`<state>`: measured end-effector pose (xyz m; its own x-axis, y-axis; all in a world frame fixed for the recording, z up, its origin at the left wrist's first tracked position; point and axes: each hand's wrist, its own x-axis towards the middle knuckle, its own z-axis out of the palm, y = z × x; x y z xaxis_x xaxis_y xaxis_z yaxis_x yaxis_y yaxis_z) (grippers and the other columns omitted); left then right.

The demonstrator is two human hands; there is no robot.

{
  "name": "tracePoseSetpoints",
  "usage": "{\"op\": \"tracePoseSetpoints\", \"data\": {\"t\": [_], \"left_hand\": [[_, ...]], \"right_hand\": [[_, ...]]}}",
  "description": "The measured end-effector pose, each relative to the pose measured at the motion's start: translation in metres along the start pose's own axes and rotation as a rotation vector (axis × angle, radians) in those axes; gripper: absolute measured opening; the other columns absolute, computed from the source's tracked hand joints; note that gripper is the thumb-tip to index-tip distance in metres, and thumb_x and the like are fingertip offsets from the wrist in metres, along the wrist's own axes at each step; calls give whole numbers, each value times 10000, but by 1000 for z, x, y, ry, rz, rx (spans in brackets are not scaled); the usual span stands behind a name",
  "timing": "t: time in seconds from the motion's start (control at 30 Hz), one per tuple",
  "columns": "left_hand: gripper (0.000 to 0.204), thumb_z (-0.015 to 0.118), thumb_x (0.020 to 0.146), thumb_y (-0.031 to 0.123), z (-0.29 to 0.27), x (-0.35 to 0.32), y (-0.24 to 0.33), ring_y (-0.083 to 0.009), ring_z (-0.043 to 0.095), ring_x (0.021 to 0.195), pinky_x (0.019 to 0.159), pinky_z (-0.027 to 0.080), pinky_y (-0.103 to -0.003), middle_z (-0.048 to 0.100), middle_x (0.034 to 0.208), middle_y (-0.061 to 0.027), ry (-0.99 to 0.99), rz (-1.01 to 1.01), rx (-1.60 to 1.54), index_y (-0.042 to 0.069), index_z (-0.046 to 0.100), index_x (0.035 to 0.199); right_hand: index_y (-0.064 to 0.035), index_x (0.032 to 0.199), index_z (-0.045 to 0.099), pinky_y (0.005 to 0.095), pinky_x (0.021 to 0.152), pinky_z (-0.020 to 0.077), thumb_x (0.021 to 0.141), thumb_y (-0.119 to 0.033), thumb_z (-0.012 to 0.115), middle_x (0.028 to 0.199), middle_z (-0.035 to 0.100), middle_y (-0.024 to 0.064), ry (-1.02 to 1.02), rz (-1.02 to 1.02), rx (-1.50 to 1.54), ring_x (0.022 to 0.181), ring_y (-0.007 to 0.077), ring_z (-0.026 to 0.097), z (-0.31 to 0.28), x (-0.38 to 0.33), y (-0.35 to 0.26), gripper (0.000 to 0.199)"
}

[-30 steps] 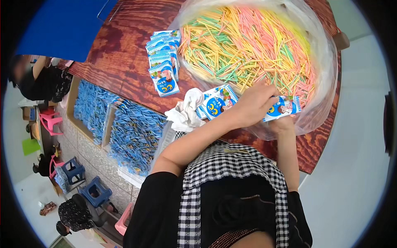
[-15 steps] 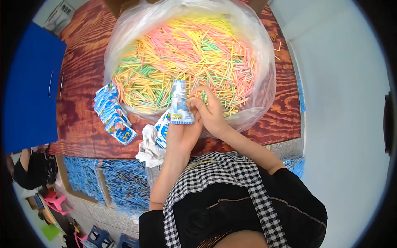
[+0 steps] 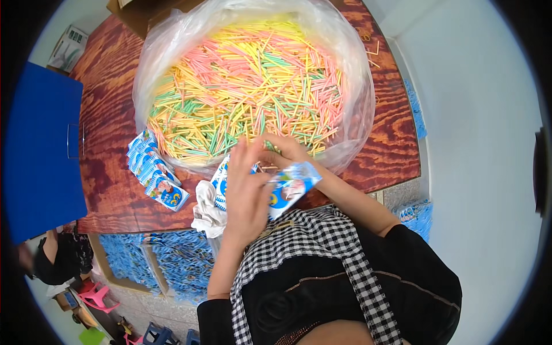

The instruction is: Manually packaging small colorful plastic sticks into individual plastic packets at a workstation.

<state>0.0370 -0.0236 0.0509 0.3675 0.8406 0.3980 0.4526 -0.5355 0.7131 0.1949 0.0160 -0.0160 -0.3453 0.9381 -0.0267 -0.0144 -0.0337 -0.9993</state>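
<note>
Holding small blue-white packet (image 3: 292, 187) between both hands at frame centre: left hand (image 3: 246, 192) closing over its near end, right hand (image 3: 286, 149) pinching far end. Hovering at 6 o'clock edge of clear bag (image 3: 356, 86) of coloured sticks (image 3: 247, 86). Lying at 9 o'clock on wooden surface (image 3: 109, 172): packet stack (image 3: 155, 172).

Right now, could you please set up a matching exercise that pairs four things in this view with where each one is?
Things:
1. coloured sticks
2. stack of small packets
3. white cloth
4. blue-and-white packet

Places:
A. fanned out on the wooden table, left of the bag
B. held between the left hand and right hand
C. heaped inside the clear plastic bag
D. crumpled at the table's near edge

Pairs: 1-C, 2-A, 3-D, 4-B
</note>
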Motion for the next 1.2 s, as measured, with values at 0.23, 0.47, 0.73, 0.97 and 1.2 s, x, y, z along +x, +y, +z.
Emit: {"op": "tracePoseSetpoints", "data": {"t": [0.23,0.47,0.73,0.97,1.2], "left_hand": [[35,549,863,39,6,4,-4,-388,316,1369,1134,135,-529,424,1425,-184,-202,40,89,24,533,891],[58,520,905,72,-7,-22,-31,-352,325,1372,1113,228,-450,374,1447,-236,262,-396,-582,27,538,873],[64,522,928,87,-5,-36,-44,-308,309,1378,1115,213,-425,372,1449,-229,320,-414,-764,37,562,923],[78,511,934,77,-6,-34,-35,-279,369,1342,1075,296,-397,399,1435,-214,270,-407,-690,30,564,902],[61,560,867,47,-7,-23,-18,-361,442,1280,1056,319,-430,500,1337,-222,65,-243,-410,6,520,889]], "right_hand": [[-15,1092,585,296,706,511,922,-167,569,912,670,108,-40,-230,-73,823,196,661,3,-2,23,228],[-7,1077,559,256,688,495,959,-145,530,892,666,67,36,-7,52,787,106,622,-14,-1,-7,184],[-18,1107,491,276,661,500,948,-117,515,821,684,89,343,76,-271,755,142,652,-20,7,-15,189],[-43,1102,513,245,659,485,975,-142,502,836,659,40,211,-19,116,776,104,625,-25,-2,-26,160],[-19,1122,535,241,650,487,969,-135,525,814,629,50,8,8,371,721,110,592,-20,-4,-15,193]]}}
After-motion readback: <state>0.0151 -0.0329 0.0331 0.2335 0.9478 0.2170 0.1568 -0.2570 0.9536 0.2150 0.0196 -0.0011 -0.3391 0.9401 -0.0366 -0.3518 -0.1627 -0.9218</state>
